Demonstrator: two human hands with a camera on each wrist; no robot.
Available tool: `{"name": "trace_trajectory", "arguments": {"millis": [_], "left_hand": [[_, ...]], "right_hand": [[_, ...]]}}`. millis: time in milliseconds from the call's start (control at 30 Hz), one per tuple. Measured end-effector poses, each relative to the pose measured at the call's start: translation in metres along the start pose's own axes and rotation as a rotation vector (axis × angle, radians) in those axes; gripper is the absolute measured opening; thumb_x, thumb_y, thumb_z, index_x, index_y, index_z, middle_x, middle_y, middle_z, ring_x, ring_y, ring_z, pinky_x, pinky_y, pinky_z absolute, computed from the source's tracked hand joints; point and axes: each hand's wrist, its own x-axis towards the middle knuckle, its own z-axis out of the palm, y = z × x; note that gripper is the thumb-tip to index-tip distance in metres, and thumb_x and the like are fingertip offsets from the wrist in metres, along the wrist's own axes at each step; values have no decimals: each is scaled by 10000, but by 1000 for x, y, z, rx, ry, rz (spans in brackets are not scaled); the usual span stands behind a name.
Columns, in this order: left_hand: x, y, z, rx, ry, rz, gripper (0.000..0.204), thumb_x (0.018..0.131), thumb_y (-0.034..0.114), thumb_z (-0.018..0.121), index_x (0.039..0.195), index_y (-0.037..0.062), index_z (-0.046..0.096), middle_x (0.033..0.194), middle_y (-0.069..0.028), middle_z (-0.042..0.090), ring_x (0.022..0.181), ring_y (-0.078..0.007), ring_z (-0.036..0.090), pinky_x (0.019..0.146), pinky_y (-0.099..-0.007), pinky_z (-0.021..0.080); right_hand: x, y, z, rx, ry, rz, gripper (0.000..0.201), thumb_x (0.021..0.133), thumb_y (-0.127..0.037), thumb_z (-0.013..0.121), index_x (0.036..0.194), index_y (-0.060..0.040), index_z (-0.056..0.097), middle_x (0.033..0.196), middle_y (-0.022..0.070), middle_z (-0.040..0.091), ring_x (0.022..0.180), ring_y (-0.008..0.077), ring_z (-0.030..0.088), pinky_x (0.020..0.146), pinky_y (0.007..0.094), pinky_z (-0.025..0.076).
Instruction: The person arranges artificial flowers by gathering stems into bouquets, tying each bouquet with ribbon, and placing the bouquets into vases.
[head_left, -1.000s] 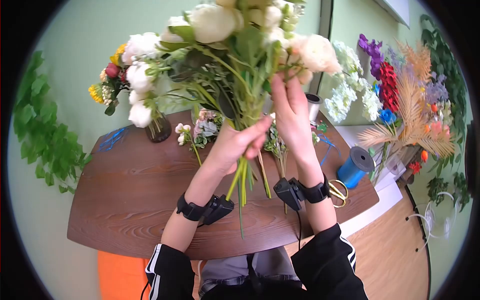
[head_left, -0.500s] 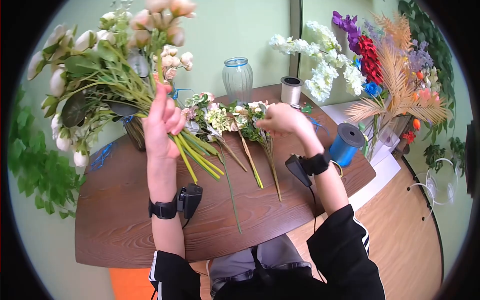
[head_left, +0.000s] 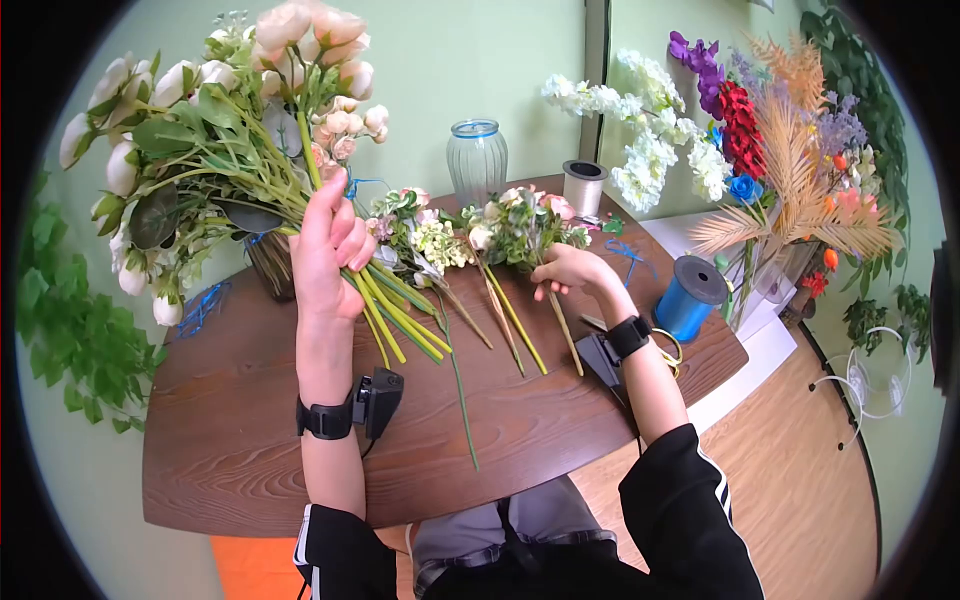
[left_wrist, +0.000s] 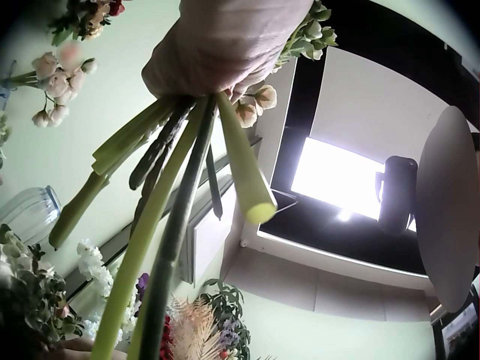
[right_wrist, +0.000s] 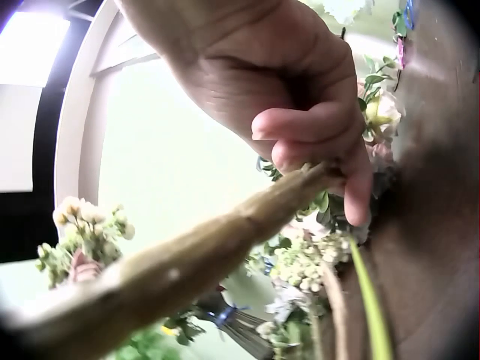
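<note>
My left hand grips a bouquet of white and pale peach flowers by its gathered stems, raised over the left part of the table. In the left wrist view, cut green stems fan out below that hand. To the right, my right hand pinches the brown stem of a leafy sprig low over the table. Pink blossoms and small leaves of this sprig show just beyond the fingers. Beside it on the wooden table lie several cut flower sprigs, their stems pointing toward me.
A ribbed glass vase stands at the back, left of a pale ribbon spool. A blue ribbon spool and yellow-handled scissors sit at the right. Beyond the right edge rise colourful flowers. The bouquet partly hides a dark vase.
My left hand has carried the bouquet from the centre to the left. My right hand has left the blossoms, come down to the table and taken hold of a sprig's stem.
</note>
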Motion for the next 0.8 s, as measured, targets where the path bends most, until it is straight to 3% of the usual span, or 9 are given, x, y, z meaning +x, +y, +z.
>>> {"name": "trace_trajectory", "arguments": {"millis": [300,367,433,533,600,633,700,767,800], "left_hand": [[-2,-36,8,144,-40,-86,119,783,169,545,767,81,467,542,17,448,387,-47,391,336,-162,266],[-3,-47,11,224,-38,-59,131,781,181,549,811,66,496,595,-15,504,461,-81,479,353,-169,290],[-6,-52,12,276,-68,-122,193,783,198,555,862,23,529,790,-98,579,682,-151,576,475,-198,418],[-11,-54,20,245,-159,-142,239,804,175,531,976,9,526,966,-128,550,892,-196,535,736,-324,482],[-9,-54,14,306,-208,-177,203,809,186,527,930,24,541,927,-83,552,886,-162,538,703,-308,481],[-9,-52,12,350,-264,-187,186,811,187,525,907,29,543,905,-66,550,882,-152,540,677,-299,482],[-12,-49,16,346,-202,-151,176,826,203,506,880,37,518,785,-25,545,713,-105,551,514,-228,442],[-21,-34,37,276,-80,-162,179,834,211,495,875,38,503,729,-20,544,595,-91,541,441,-199,402],[-17,-37,30,264,-148,-105,189,850,216,464,898,35,494,694,-32,547,490,-90,507,394,-186,375]], "right_hand": [[-40,-42,-13,312,436,-499,189,829,-191,480,820,-32,378,601,-3,514,418,33,348,366,178,264],[-45,-52,-4,341,407,-549,196,862,-208,427,983,-58,393,631,-24,487,429,11,318,381,160,232],[-59,-68,4,371,336,-649,229,869,-208,411,1032,-52,378,642,-24,486,435,13,323,386,158,241],[-63,-88,20,182,237,-689,274,877,-199,381,1086,-22,380,659,-12,492,449,31,346,407,161,278],[-69,-105,34,104,205,-719,249,874,-200,384,997,4,454,669,0,497,453,37,351,417,177,293],[-68,-112,40,80,212,-667,242,846,-190,415,866,25,524,648,99,519,535,156,493,510,288,398],[-82,-127,46,127,239,-690,213,833,-156,424,942,4,514,701,136,533,572,221,521,534,314,421],[-80,-126,42,-485,461,-885,218,817,-148,434,975,-17,508,736,148,537,611,266,528,552,336,431],[-77,-127,42,-796,568,-966,226,809,-144,439,992,-27,505,753,154,539,630,289,531,561,347,436]]}}
